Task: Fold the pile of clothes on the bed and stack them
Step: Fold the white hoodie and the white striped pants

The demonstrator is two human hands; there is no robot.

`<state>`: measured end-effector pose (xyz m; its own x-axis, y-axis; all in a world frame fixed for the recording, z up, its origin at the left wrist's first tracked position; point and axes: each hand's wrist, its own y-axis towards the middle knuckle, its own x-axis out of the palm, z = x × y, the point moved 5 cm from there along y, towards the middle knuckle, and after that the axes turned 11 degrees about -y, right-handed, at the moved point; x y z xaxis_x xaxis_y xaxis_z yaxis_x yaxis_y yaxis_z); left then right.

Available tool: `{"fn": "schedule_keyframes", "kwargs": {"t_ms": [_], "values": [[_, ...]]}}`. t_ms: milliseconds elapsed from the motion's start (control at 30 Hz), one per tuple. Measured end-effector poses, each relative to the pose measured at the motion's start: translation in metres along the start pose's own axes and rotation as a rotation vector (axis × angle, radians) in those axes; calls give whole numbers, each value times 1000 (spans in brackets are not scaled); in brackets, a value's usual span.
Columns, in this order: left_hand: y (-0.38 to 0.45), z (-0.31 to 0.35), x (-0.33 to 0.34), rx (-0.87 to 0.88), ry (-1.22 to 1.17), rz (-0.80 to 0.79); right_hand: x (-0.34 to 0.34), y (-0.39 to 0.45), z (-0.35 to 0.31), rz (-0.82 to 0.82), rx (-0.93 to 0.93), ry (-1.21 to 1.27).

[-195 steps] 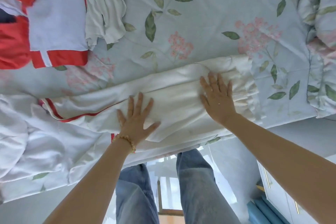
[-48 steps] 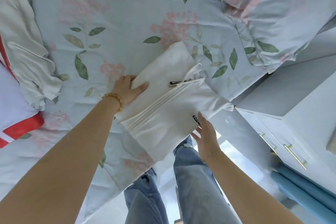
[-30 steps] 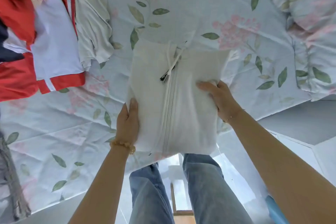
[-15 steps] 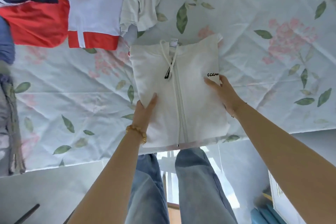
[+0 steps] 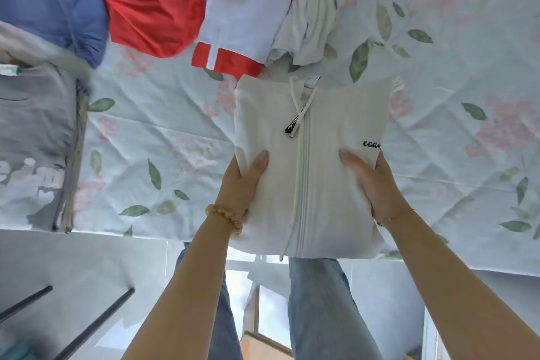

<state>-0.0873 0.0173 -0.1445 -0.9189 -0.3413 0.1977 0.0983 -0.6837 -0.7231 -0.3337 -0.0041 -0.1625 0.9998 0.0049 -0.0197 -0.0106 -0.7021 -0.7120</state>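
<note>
Hands grip the folded white hoodie [image 5: 309, 161] by its two sides — left hand [image 5: 242, 181], right hand [image 5: 371, 181] — at the bed [image 5: 163, 131] edge, so the fold keeps its shape for stacking.

Bare forearms, no sleeves. Amber bead bracelet [image 5: 226, 218] on left wrist; thin bracelet [image 5: 388, 220], possibly gold chain, on right. Blue jeans [image 5: 318, 307].

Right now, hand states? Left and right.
Left hand: grips the folded white hoodie by its left edge.
Right hand: grips its right edge.
</note>
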Motion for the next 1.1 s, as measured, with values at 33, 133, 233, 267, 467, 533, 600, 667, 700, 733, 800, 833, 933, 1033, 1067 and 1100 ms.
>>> {"fn": "schedule_keyframes", "kwargs": {"t_ms": [33,133,233,267,467,533,600,667,700,733,800,833,933,1033,1067,1100], "values": [[-5,11,-11,22,-12,10,14,-4,-10,-6,-12,-15],[-18,49,-57,73,-43,30,71,-15,-40,-24,-58,-41],[-23,91,-120,101,-65,31,145,-26,-66,-34,-93,-55],[-23,107,-144,114,-62,28,172,-29,-72,-38,-103,-46],[-22,195,-312,179,46,93,358,-43,-76,-66,-110,25],[-22,217,-371,168,95,142,419,-45,-71,-94,-106,34],[-18,237,-425,150,115,167,476,-44,-64,-123,-96,33],[-9,251,-468,133,123,150,524,-40,-55,-138,-87,42],[-3,256,-487,126,125,141,545,-35,-49,-145,-85,43],[5,258,-505,116,125,135,564,-30,-42,-155,-89,35],[26,256,-536,72,136,133,594,-16,-27,-185,-80,-17],[38,250,-548,42,147,137,605,-8,-17,-204,-57,-47],[69,226,-575,-5,169,173,618,16,11,-189,43,-107],[87,209,-583,18,165,199,616,25,16,-155,42,-155],[89,206,-583,20,201,228,615,24,15,-122,32,-176],[89,205,-584,25,279,281,613,21,15,-67,19,-208]]}}
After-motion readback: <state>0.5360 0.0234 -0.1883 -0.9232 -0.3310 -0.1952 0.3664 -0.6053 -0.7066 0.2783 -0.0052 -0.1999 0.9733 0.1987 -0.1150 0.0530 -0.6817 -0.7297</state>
